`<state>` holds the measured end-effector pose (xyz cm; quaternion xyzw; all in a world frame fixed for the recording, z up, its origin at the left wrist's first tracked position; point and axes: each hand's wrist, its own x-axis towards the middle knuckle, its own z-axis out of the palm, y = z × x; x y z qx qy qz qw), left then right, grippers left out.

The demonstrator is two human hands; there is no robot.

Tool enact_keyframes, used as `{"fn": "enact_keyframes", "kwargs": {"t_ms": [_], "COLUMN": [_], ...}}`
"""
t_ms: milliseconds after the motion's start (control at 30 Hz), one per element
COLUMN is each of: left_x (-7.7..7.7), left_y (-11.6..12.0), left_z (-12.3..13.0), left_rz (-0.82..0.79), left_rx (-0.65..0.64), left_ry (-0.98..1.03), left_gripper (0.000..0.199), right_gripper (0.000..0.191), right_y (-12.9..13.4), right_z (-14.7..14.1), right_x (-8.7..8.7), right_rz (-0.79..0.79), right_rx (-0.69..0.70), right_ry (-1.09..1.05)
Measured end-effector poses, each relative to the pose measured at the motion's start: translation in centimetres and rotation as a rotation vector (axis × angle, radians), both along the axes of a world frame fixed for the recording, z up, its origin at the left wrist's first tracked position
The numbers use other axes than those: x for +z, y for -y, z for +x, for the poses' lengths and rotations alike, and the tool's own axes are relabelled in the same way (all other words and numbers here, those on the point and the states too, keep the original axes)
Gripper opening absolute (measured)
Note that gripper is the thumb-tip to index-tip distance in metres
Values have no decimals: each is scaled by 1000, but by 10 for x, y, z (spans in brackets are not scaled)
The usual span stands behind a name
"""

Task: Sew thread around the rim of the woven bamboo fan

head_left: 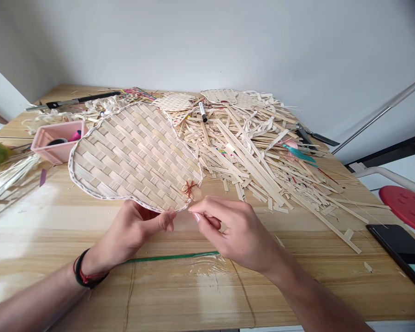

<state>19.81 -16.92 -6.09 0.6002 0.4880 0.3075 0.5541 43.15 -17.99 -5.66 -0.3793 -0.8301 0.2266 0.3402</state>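
Note:
A woven bamboo fan (134,154) with a white stitched border tilts up above the table. Its lower edge is gripped by my left hand (138,228), thumb in front and the other fingers mostly hidden behind it. Near the fan's lower right corner sits a knot of reddish-brown thread (190,188). Just below that knot my right hand (228,226) pinches at the border with thumb and forefinger. Something thin shows at those fingertips, too small to name.
A pink plastic box (57,154) stands left of the fan. Behind and to the right spreads a heap of loose bamboo strips (249,157), with a marker pen (202,112) on it. A phone (399,253) lies at the right edge; a red stool (406,207) is beyond.

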Motion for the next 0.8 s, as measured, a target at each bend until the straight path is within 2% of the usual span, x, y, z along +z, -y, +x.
{"fn": "enact_keyframes", "kwargs": {"t_ms": [300,500,667,800], "left_x": [-2,-2,-2,-5], "left_y": [4,7,7,7], "left_z": [2,10,13,11], "left_rz": [29,27,18,1], "left_rx": [57,112,128,93], "left_ry": [23,158,207,230], "left_gripper": [29,14,20,19], "right_gripper": [21,21,20,21], "right_y": [2,5,6,6], "right_z": [-3,-7,-9,-10], "right_x": [-2,-6,-7,-7], "right_rz": [50,136,170,178], "right_rx": [-10,-16,-23,-26], "right_ry": [17,76,80,49]}}
